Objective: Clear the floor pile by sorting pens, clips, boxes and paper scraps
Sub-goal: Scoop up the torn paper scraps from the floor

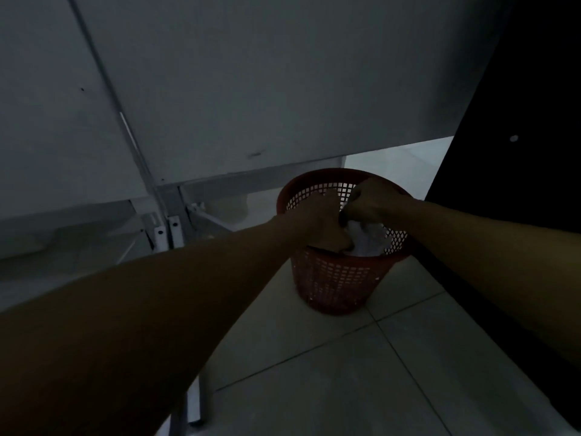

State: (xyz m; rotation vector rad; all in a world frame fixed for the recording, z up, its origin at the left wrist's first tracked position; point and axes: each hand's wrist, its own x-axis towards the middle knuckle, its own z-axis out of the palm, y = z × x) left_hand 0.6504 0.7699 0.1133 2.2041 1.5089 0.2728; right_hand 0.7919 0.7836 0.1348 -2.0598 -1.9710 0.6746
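A red mesh waste basket (333, 281) stands on the tiled floor under a white table. Both my arms reach over its rim. My left hand (320, 221) and my right hand (371, 199) sit side by side above the opening, fingers curled round a bundle of crumpled white paper scraps (369, 240). The paper hangs just inside the basket, below the hands. The scene is dim, and the fingertips are hard to make out.
The underside of a white table (220, 89) fills the upper view, with its metal leg and brackets (166, 228) to the basket's left. A dark panel (518, 121) rises on the right. Pale floor tiles (345, 372) stretch toward me.
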